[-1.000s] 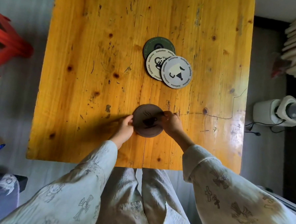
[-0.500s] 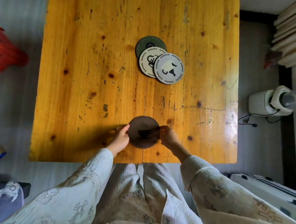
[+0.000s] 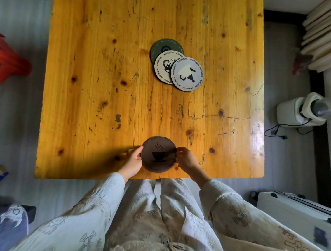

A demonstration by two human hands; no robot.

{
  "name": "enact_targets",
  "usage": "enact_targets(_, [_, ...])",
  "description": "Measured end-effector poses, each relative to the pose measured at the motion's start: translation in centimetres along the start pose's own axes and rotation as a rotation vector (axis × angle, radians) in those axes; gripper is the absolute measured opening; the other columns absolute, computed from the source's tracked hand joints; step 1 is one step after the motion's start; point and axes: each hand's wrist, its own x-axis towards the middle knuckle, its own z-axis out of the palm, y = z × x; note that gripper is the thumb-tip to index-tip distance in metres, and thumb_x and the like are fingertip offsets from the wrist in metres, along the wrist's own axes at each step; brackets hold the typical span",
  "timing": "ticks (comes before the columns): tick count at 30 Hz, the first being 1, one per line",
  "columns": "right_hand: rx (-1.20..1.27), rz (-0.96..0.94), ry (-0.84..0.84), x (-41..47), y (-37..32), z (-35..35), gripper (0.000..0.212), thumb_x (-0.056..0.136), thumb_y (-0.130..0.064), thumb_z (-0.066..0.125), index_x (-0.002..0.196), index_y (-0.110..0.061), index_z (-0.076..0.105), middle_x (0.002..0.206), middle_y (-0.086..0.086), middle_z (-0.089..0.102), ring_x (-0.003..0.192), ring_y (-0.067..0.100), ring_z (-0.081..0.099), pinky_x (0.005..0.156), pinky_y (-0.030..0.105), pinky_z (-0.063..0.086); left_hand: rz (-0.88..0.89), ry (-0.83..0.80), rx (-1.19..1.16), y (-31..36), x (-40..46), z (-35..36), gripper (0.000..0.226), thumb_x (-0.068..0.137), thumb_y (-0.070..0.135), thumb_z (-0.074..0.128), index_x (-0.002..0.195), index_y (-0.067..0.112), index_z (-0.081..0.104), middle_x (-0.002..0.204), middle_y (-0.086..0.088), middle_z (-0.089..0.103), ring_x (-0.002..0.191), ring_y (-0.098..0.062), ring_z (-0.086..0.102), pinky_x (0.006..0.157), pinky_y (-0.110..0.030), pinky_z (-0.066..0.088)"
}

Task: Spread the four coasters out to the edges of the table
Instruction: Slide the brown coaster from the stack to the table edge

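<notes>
The brown coaster, printed with a steaming cup, lies flat on the wooden table close to its near edge, roughly midway along that edge. The left hand touches the coaster's left rim with its fingertips, and the right hand pinches the right rim between thumb and fingers — both hands closed lightly on the brown coaster from opposite sides. Farther from that near edge, toward the middle of the table, the other three coasters overlap in a small fan: the green coaster lies lowest and farthest from the brown coaster, the cream coaster partly covers it, and the grey coaster — lettered around its rim — lies on top, nearest the table's right side. This cluster is well apart from the brown coaster. Pale patterned sleeves reach over the near edge.
</notes>
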Motion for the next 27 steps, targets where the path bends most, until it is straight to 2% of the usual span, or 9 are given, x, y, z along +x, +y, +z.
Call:
enact_targets(3, [-0.001, 0.014, 0.006, -0.2, 0.3, 0.3, 0.039, 0.090, -0.004, 0.035, 0.125, 0.001, 0.051, 0.109, 0.026, 0.065, 0.082, 0.026, 0.054, 0.074, 0.041, 0.048, -0.010, -0.009, -0.002, -0.4, -0.3, 0.1, 0.058, 0.090, -0.005, 0.027, 0.142, 0.021, 0.023, 0.149, -0.008, 0.021, 0.128, -0.023, 0.037, 0.110, -0.045, 0.033])
enact_targets(5, [0.007, 0.022, 0.002, -0.4, 0.4, 0.4, 0.039, 0.091, -0.004, 0.035, 0.126, 0.002, 0.050, 0.100, 0.019, 0.061, 0.085, 0.024, 0.051, 0.082, 0.044, 0.048, -0.011, -0.012, -0.004, -0.5, -0.4, 0.1, 0.057, 0.091, -0.003, 0.027, 0.142, 0.020, 0.022, 0.149, -0.008, 0.021, 0.128, -0.023, 0.037, 0.111, -0.044, 0.033])
enact_targets(8, [0.022, 0.027, -0.002, -0.6, 0.6, 0.6, 0.038, 0.092, -0.005, 0.036, 0.126, 0.002, 0.050, 0.093, 0.013, 0.053, 0.084, 0.024, 0.048, 0.076, 0.038, 0.043, -0.009, -0.013, -0.007, -0.5, -0.5, 0.1, 0.055, 0.092, -0.002, 0.028, 0.142, 0.020, 0.023, 0.149, -0.008, 0.021, 0.129, -0.024, 0.037, 0.112, -0.045, 0.032])
enact_targets(13, [0.025, 0.019, 0.002, -0.9, 0.9, 0.7, 0.035, 0.092, -0.007, 0.036, 0.121, 0.002, 0.054, 0.090, 0.015, 0.055, 0.081, 0.025, 0.050, 0.072, 0.036, 0.042, -0.007, -0.012, -0.005, -0.7, -0.7, 0.1, 0.054, 0.092, -0.002, 0.028, 0.142, 0.018, 0.024, 0.148, -0.010, 0.021, 0.128, -0.026, 0.038, 0.112, -0.044, 0.032])
enact_targets(16, [0.000, 0.007, 0.007, -1.1, 1.1, 0.7, 0.035, 0.093, -0.008, 0.036, 0.122, 0.001, 0.053, 0.090, 0.014, 0.055, 0.082, 0.024, 0.050, 0.062, 0.031, 0.041, -0.005, -0.009, -0.011, -0.8, -0.9, 0.3, 0.053, 0.093, -0.001, 0.029, 0.143, 0.016, 0.023, 0.149, -0.010, 0.021, 0.130, -0.027, 0.037, 0.112, -0.043, 0.032])
enact_targets(20, [-0.008, 0.006, 0.023, -1.3, 1.4, 1.0, 0.035, 0.093, -0.008, 0.036, 0.123, 0.002, 0.052, 0.103, 0.023, 0.064, 0.084, 0.025, 0.051, 0.072, 0.034, 0.042, -0.002, -0.009, -0.005, -1.0, -1.1, 0.4, 0.053, 0.093, 0.000, 0.032, 0.142, 0.017, 0.023, 0.147, -0.010, 0.022, 0.129, -0.027, 0.038, 0.111, -0.043, 0.034])
enact_targets(23, [-0.008, -0.002, 0.029, -1.5, 1.6, 1.1, 0.034, 0.092, -0.007, 0.037, 0.117, 0.009, 0.055, 0.111, 0.031, 0.065, 0.080, 0.027, 0.051, 0.071, 0.034, 0.041, -0.006, -0.008, 0.020, -1.1, -1.2, 0.1, 0.053, 0.092, 0.001, 0.032, 0.142, 0.017, 0.024, 0.147, -0.010, 0.023, 0.129, -0.027, 0.037, 0.111, -0.043, 0.034])
enact_targets(26, [0.013, 0.010, 0.021, -1.8, 1.5, 1.0, 0.036, 0.095, -0.013, 0.038, 0.126, 0.000, 0.051, 0.113, 0.025, 0.065, 0.088, 0.027, 0.056, 0.071, 0.033, 0.042, 0.013, 0.002, 0.044, -0.8, -1.4, -0.1, 0.051, 0.093, 0.005, 0.034, 0.142, 0.015, 0.024, 0.148, -0.012, 0.025, 0.131, -0.028, 0.035, 0.111, -0.041, 0.033])
enact_targets(27, [0.022, 0.008, 0.019, -2.0, 1.4, 0.9, 0.035, 0.095, -0.015, 0.039, 0.126, -0.003, 0.052, 0.105, 0.020, 0.065, 0.087, 0.025, 0.054, 0.067, 0.030, 0.042, 0.033, 0.008, 0.071, -0.6, -1.4, -0.2, 0.050, 0.093, 0.007, 0.035, 0.142, 0.016, 0.024, 0.148, -0.012, 0.025, 0.132, -0.029, 0.035, 0.110, -0.041, 0.032])
